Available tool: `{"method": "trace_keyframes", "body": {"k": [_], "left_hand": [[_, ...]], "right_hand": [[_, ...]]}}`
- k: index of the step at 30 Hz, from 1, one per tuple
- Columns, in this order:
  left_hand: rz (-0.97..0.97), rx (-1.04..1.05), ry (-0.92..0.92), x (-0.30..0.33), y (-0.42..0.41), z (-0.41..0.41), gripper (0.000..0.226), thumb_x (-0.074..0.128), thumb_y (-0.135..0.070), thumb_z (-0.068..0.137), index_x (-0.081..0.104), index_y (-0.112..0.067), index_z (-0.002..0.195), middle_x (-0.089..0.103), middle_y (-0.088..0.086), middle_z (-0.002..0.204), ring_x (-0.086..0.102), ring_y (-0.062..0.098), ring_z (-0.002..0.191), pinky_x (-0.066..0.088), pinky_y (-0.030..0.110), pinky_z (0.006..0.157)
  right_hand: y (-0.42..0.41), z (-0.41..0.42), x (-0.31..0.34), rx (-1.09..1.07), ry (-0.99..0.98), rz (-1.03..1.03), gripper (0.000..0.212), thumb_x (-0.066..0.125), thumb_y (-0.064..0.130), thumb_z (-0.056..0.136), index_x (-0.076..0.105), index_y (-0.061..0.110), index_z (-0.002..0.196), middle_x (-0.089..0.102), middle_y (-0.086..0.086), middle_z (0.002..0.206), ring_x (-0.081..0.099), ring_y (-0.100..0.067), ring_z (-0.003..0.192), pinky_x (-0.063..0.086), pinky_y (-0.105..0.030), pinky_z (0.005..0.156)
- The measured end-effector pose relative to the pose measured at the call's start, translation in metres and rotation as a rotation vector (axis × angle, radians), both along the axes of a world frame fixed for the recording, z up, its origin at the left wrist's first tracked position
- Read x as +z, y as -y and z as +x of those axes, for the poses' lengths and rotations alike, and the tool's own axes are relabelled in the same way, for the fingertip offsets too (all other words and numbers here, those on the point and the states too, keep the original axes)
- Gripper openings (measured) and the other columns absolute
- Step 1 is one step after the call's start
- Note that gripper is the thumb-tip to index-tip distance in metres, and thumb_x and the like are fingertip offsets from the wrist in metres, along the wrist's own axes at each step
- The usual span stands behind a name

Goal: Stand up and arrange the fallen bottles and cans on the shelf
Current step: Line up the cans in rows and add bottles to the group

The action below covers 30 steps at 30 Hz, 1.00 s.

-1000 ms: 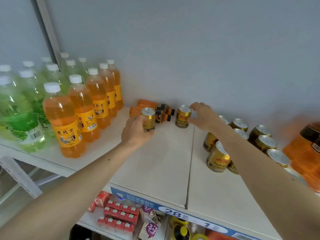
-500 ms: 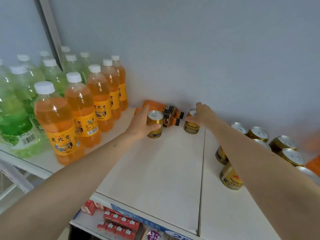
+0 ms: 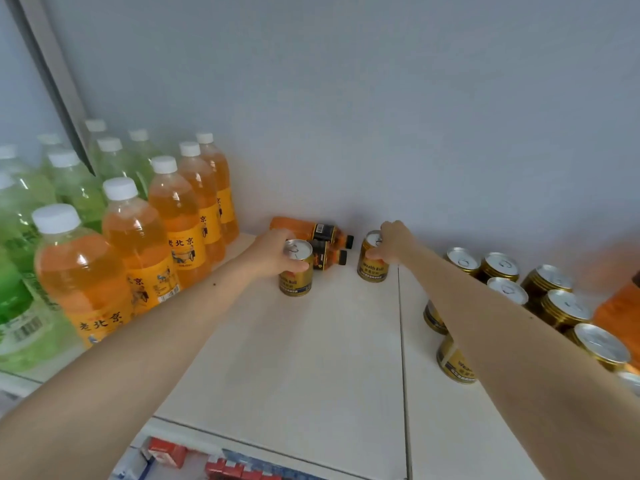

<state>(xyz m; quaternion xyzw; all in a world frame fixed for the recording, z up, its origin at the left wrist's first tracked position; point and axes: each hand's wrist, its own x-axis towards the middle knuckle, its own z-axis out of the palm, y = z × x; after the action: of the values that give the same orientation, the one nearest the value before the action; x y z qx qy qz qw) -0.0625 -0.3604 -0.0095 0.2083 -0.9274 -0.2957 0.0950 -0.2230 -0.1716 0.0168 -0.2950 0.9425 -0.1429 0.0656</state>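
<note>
Two small orange bottles point(image 3: 304, 227) with black caps lie on their sides against the back wall of the white shelf point(image 3: 311, 358). In front of them stands a gold can point(image 3: 296, 271), upright, with my left hand point(image 3: 273, 252) wrapped around its upper part. To the right stands a second gold can point(image 3: 372, 263), also upright, with my right hand point(image 3: 393, 242) gripping its top and side. Both cans rest on the shelf surface.
Tall orange soda bottles point(image 3: 138, 251) and green ones point(image 3: 24, 244) stand in rows at the left. Several upright gold cans point(image 3: 554, 303) cluster at the right, partly behind my right forearm. An orange container point(image 3: 620, 306) sits at the far right edge. Red packs point(image 3: 166, 455) lie on the shelf below.
The view has drawn closer to the shelf. Both hands have stayed on their cans, and my right hand has closed more fully over the right can's top.
</note>
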Motion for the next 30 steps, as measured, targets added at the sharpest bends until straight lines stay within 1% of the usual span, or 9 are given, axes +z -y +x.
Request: {"method": "trace_keyframes", "body": {"k": [7, 8, 10, 12, 18, 22, 26, 28, 30], "left_hand": [[0.015, 0.077, -0.024, -0.004, -0.004, 0.004, 0.067, 0.08, -0.04, 0.069, 0.05, -0.018, 0.123, 0.058, 0.002, 0.119, 0.051, 0.014, 0.095, 0.039, 0.022, 0.06], [0.024, 0.081, -0.025, -0.005, -0.005, 0.004, 0.067, 0.08, -0.04, 0.069, 0.049, -0.017, 0.124, 0.058, 0.003, 0.12, 0.051, 0.015, 0.097, 0.041, 0.023, 0.063], [0.047, 0.083, -0.021, -0.003, -0.008, 0.005, 0.071, 0.08, -0.04, 0.069, 0.048, -0.015, 0.127, 0.057, 0.005, 0.123, 0.053, 0.018, 0.103, 0.047, 0.03, 0.076], [0.048, 0.084, -0.022, 0.001, -0.014, 0.007, 0.072, 0.08, -0.04, 0.07, 0.047, -0.013, 0.128, 0.056, 0.006, 0.124, 0.052, 0.019, 0.104, 0.048, 0.033, 0.083], [0.064, 0.056, -0.086, 0.017, -0.043, 0.015, 0.06, 0.082, -0.038, 0.067, 0.055, -0.016, 0.115, 0.057, -0.002, 0.106, 0.053, 0.015, 0.091, 0.049, 0.034, 0.079], [0.075, -0.002, -0.079, 0.027, -0.07, 0.022, 0.054, 0.084, -0.039, 0.064, 0.06, -0.017, 0.108, 0.063, -0.001, 0.104, 0.059, 0.018, 0.094, 0.053, 0.041, 0.083], [0.132, -0.123, -0.103, 0.036, -0.104, 0.033, 0.044, 0.085, -0.032, 0.064, 0.066, -0.013, 0.098, 0.068, 0.002, 0.096, 0.063, 0.018, 0.089, 0.054, 0.04, 0.078], [0.134, -0.167, -0.106, 0.038, -0.122, 0.04, 0.046, 0.085, -0.033, 0.062, 0.065, -0.014, 0.099, 0.067, 0.0, 0.096, 0.063, 0.02, 0.092, 0.052, 0.035, 0.072], [0.114, -0.183, -0.095, 0.039, -0.14, 0.046, 0.061, 0.086, -0.037, 0.061, 0.062, -0.014, 0.111, 0.063, -0.001, 0.106, 0.06, 0.02, 0.098, 0.052, 0.035, 0.077]], "right_hand": [[-0.01, 0.015, 0.009, 0.008, 0.023, -0.045, 0.048, 0.07, 0.028, 0.08, 0.051, 0.002, 0.116, 0.053, -0.015, 0.115, 0.059, -0.027, 0.093, 0.045, -0.029, 0.06], [-0.012, 0.019, 0.012, 0.015, 0.021, -0.06, 0.047, 0.069, 0.027, 0.08, 0.051, 0.002, 0.115, 0.053, -0.014, 0.114, 0.059, -0.027, 0.092, 0.046, -0.029, 0.061], [-0.017, 0.026, 0.02, 0.037, 0.008, -0.074, 0.048, 0.07, 0.028, 0.079, 0.052, 0.002, 0.115, 0.053, -0.013, 0.113, 0.059, -0.026, 0.091, 0.046, -0.029, 0.06], [-0.023, 0.032, 0.028, 0.063, -0.008, -0.081, 0.048, 0.07, 0.03, 0.078, 0.053, 0.003, 0.113, 0.054, -0.013, 0.112, 0.057, -0.025, 0.089, 0.043, -0.027, 0.057], [-0.059, 0.047, 0.057, 0.107, -0.086, -0.154, 0.04, 0.072, 0.036, 0.074, 0.058, 0.008, 0.101, 0.061, -0.008, 0.099, 0.052, -0.017, 0.078, 0.037, -0.024, 0.052], [-0.096, 0.063, 0.079, 0.064, -0.097, -0.225, 0.042, 0.071, 0.04, 0.074, 0.061, 0.013, 0.104, 0.061, -0.002, 0.097, 0.053, -0.014, 0.082, 0.036, -0.022, 0.054], [-0.141, 0.088, 0.096, 0.032, -0.101, -0.287, 0.042, 0.074, 0.041, 0.072, 0.067, 0.015, 0.104, 0.065, 0.0, 0.097, 0.056, -0.012, 0.081, 0.039, -0.019, 0.056], [-0.164, 0.103, 0.101, 0.01, -0.102, -0.305, 0.041, 0.076, 0.041, 0.071, 0.068, 0.017, 0.104, 0.067, 0.0, 0.097, 0.057, -0.012, 0.081, 0.044, -0.02, 0.061], [-0.185, 0.116, 0.103, -0.022, -0.103, -0.307, 0.041, 0.077, 0.041, 0.069, 0.069, 0.019, 0.103, 0.067, 0.002, 0.097, 0.057, -0.011, 0.08, 0.044, -0.021, 0.063]]}}
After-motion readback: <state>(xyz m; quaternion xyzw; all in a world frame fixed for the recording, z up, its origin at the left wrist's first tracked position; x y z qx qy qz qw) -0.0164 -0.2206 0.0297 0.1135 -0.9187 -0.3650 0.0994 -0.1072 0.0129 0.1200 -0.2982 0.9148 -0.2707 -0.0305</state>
